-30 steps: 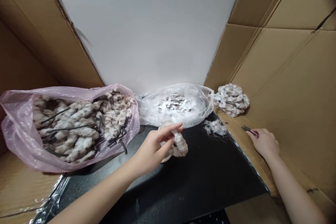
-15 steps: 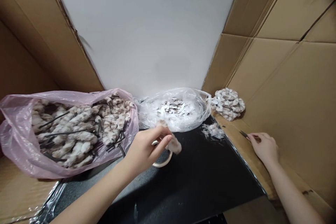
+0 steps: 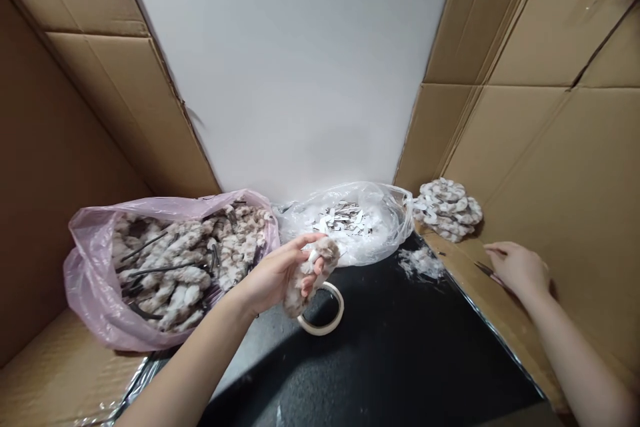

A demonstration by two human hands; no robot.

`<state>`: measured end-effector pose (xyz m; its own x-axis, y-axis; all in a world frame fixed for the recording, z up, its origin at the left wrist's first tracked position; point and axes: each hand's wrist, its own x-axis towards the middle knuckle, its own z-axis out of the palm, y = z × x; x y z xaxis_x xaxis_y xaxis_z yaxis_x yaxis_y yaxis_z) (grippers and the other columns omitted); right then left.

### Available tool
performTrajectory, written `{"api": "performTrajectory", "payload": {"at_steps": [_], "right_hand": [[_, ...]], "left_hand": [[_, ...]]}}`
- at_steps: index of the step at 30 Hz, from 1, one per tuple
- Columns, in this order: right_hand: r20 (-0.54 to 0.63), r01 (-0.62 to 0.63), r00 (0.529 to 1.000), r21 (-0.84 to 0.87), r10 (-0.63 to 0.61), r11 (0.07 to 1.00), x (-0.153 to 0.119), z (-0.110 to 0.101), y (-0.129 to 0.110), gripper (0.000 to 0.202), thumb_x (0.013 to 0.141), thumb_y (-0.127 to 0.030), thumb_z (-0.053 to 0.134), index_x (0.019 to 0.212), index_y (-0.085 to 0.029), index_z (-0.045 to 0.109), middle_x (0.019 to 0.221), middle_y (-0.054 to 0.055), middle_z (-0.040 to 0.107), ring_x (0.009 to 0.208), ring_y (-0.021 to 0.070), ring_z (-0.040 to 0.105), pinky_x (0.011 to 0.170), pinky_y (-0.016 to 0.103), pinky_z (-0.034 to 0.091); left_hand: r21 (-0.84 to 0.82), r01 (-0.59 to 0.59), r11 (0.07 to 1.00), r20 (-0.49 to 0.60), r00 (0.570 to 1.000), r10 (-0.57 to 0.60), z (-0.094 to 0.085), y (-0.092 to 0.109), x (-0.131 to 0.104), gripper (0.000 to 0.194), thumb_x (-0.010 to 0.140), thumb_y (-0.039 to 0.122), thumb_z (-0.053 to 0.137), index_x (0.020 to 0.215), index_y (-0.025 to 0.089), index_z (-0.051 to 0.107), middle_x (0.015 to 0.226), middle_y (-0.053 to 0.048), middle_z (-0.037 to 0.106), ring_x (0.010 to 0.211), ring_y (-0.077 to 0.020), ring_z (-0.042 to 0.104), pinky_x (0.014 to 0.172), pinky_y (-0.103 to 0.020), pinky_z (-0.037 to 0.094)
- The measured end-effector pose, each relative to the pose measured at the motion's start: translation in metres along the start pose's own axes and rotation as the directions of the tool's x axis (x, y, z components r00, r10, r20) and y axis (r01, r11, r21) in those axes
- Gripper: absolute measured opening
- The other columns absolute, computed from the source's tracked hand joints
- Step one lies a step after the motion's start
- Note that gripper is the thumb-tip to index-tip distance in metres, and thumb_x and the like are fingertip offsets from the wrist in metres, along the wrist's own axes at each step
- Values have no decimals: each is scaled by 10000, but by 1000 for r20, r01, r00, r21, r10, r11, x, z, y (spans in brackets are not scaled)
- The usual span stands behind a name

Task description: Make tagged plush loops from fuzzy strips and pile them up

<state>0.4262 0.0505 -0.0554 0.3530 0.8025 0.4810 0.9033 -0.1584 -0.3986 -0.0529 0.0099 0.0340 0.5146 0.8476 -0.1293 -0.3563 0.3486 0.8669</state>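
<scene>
My left hand (image 3: pixel 280 273) is closed around a piece of fluffy white-and-brown fur trim (image 3: pixel 329 250), with its fingers through or around it; part of the piece hangs below the fingers. Just under it lies a roll of cream tape (image 3: pixel 341 310) on the black table. On the right, my right hand (image 3: pixel 523 270) is over the cardboard, its fingers loosely bent and holding nothing that I can see. A small pair of dark-tipped snips (image 3: pixel 487 271) lies beside it, the handle end partly under the hand.
A pink plastic bag (image 3: pixel 90 280) of fluffy pieces and black strips stands at left. Behind the tape sits a clear bag (image 3: pixel 385 247) with white tags. Loose fluff (image 3: pixel 423 261) and a bundle of fluffy trim (image 3: pixel 447 208) lie at right. Cardboard walls (image 3: pixel 550 167) flank the table.
My left hand has turned, showing its palm side, with the fur piece now against its fingers. My right hand has let go of the snips, which lie on the cardboard. The view has shifted slightly.
</scene>
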Motion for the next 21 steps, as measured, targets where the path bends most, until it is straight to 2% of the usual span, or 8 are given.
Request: {"api": "performTrajectory", "payload": {"at_steps": [3,5,6,9,12,14,18,21], "right_hand": [[141,35,989,12,-37,999,-3,6,12,314,710,-499,545,667,-251,733,880,70,763,815,312,677,710,433,480],[182,26,983,81,-40,996,-8,8,6,333,694,-518,559,679,-242,745,798,85,763,770,312,682,682,415,493],[185,1,983,117,-23,993,-10,8,0,336,685,-521,574,678,-234,750,742,90,757,727,308,680,658,404,497],[152,-56,988,193,27,980,-14,10,-21,331,648,-531,625,661,-227,756,677,87,746,670,305,677,612,390,503],[80,-38,997,261,18,965,-17,12,-38,346,640,-553,649,650,-225,757,710,87,757,691,307,688,624,386,516],[68,-24,998,311,3,950,-20,14,-46,370,653,-570,648,666,-218,762,741,88,764,718,309,699,648,382,525],[76,-59,997,382,32,922,-24,21,-54,404,691,-571,631,687,-191,771,741,93,767,725,313,710,663,384,529],[81,-86,995,408,58,909,-25,24,-59,349,662,-526,673,697,-194,775,770,89,772,769,319,715,696,387,539]], "left_hand": [[-104,19,994,29,999,-16,-1,0,2,286,832,140,556,1116,164,568,741,-12,583,447,-44,439,426,-132,344],[-201,46,979,60,998,-35,-3,1,4,97,836,152,568,925,128,598,657,15,521,405,-19,355,394,-109,301],[-250,77,965,83,995,-58,-4,1,4,88,847,185,575,795,113,576,596,34,460,389,-13,310,381,-104,289],[-360,144,922,110,988,-112,-8,2,4,410,908,313,535,558,154,391,502,87,237,372,-18,205,351,-99,271],[-405,118,907,73,993,-96,-8,2,3,495,954,364,459,526,187,285,509,95,151,372,-32,148,335,-106,253],[-407,75,910,58,997,-56,-8,1,2,502,954,369,459,520,187,285,508,95,128,376,-41,120,331,-116,245],[-351,-69,934,14,997,79,-5,-2,1,252,882,307,558,677,166,515,494,108,128,384,-54,125,386,-135,321],[-191,-167,967,3,985,171,-3,-4,0,164,759,275,672,716,161,562,470,92,285,404,-51,247,449,-153,375]]}}
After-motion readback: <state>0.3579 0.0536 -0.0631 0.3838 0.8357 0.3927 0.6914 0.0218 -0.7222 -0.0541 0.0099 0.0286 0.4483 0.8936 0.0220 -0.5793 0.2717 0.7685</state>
